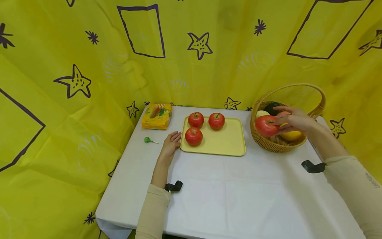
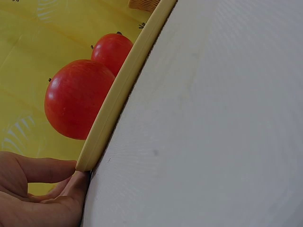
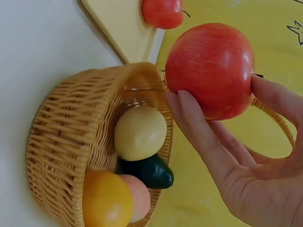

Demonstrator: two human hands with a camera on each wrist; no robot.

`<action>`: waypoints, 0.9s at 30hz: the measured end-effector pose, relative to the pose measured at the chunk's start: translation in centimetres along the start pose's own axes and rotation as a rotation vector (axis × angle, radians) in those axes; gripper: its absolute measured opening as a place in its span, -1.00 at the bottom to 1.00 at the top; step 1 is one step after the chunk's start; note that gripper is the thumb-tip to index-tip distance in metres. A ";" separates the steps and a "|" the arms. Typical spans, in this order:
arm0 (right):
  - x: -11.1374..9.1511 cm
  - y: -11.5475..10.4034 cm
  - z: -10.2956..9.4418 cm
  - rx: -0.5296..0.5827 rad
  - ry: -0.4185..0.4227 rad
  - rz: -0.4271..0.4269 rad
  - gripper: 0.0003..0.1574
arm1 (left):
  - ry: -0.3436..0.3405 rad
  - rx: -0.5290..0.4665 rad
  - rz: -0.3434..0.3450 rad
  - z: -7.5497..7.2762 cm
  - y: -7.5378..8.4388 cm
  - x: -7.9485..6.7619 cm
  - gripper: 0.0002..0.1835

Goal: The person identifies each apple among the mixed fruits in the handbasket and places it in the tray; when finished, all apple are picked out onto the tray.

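Observation:
My right hand (image 1: 293,120) holds a red apple (image 1: 266,126) over the left side of a wicker basket (image 1: 270,142), between thumb and fingertips. In the right wrist view the apple (image 3: 209,71) is clear of the basket (image 3: 61,146). Inside lie a pale yellow fruit (image 3: 141,133), a dark green avocado (image 3: 149,171), a peach-coloured fruit (image 3: 138,198) and an orange-yellow fruit (image 3: 108,201). At the left edge of a yellow tray (image 1: 221,142), my left hand (image 1: 170,146) pinches the rim (image 2: 111,101). Three red apples (image 1: 194,136) sit on the tray's left half.
Left of the tray lie a yellow packet (image 1: 157,116) and a green lollipop (image 1: 147,140) on the white tabletop (image 1: 223,196). The basket's tall handle (image 1: 293,85) arches up behind the right hand. A yellow patterned curtain (image 1: 173,73) stands behind the table.

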State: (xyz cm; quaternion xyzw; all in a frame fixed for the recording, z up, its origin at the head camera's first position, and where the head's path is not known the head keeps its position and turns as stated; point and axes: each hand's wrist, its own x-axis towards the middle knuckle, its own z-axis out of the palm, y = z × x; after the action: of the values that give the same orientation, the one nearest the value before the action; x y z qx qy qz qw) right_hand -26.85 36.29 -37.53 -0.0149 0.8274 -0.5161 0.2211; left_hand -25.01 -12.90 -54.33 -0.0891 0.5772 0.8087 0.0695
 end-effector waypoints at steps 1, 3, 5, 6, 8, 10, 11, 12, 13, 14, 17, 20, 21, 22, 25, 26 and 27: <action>0.0 -0.1 0.2 0.000 0.001 -0.005 0.05 | 0.001 0.000 0.000 0.0 0.0 0.0 -0.22; 0.0 -0.2 0.6 0.011 -0.003 -0.015 0.04 | 0.005 -0.002 0.000 0.0 0.0 0.0 -0.22; 0.1 -0.4 1.0 0.039 -0.007 -0.026 0.03 | 0.009 -0.004 0.001 0.0 0.1 0.1 -0.22; 0.1 -0.4 1.2 0.054 -0.009 -0.029 0.03 | 0.009 -0.005 0.002 0.0 0.1 0.1 -0.22; 0.3 -0.5 1.7 0.086 -0.012 -0.031 0.03 | 0.010 -0.005 0.003 0.0 0.1 0.1 -0.21; 0.4 -0.6 2.1 0.111 -0.018 -0.029 0.04 | 0.010 -0.005 0.005 0.0 0.1 0.1 -0.21; 0.4 -0.7 2.4 0.119 -0.021 -0.027 0.05 | 0.010 -0.005 0.005 0.0 0.0 0.1 -0.21; 0.5 -0.7 2.6 0.121 -0.021 -0.027 0.05 | 0.010 -0.006 0.004 0.0 0.0 0.1 -0.21; 0.5 -0.8 2.8 0.123 -0.024 -0.027 0.05 | 0.010 -0.006 0.004 0.0 0.0 0.2 -0.21; 0.6 -0.9 3.0 0.127 -0.028 -0.027 0.05 | 0.010 -0.006 0.004 0.0 -0.1 0.2 -0.21; 0.7 -1.2 3.7 0.123 -0.026 -0.027 0.02 | 0.010 -0.005 0.005 0.0 -0.2 0.2 -0.22; 0.8 -1.5 4.3 0.111 -0.031 -0.036 -0.01 | 0.011 -0.006 0.009 0.0 -0.2 0.2 -0.22; 0.9 -1.6 4.5 0.109 -0.034 -0.040 -0.02 | 0.012 -0.007 0.010 0.0 -0.1 0.2 -0.22; 0.9 -1.6 4.8 0.110 -0.038 -0.044 -0.03 | 0.013 -0.009 0.011 0.0 -0.2 0.2 -0.22; 1.2 -1.8 5.5 0.128 -0.054 -0.053 -0.06 | 0.017 -0.012 0.009 0.0 -0.2 0.3 -0.21; 1.3 -1.8 5.8 0.135 -0.057 -0.053 -0.08 | 0.016 -0.012 0.008 0.0 -0.2 0.3 -0.21; 1.5 -1.8 6.1 0.141 -0.060 -0.054 -0.10 | 0.017 -0.013 0.006 -0.1 -0.3 0.3 -0.20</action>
State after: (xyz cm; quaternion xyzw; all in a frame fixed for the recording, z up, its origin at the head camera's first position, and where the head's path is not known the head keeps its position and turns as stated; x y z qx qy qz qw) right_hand -26.20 29.90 -38.76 -0.0371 0.7814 -0.5780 0.2324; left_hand -25.24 -12.87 -54.66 -0.0947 0.5730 0.8118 0.0618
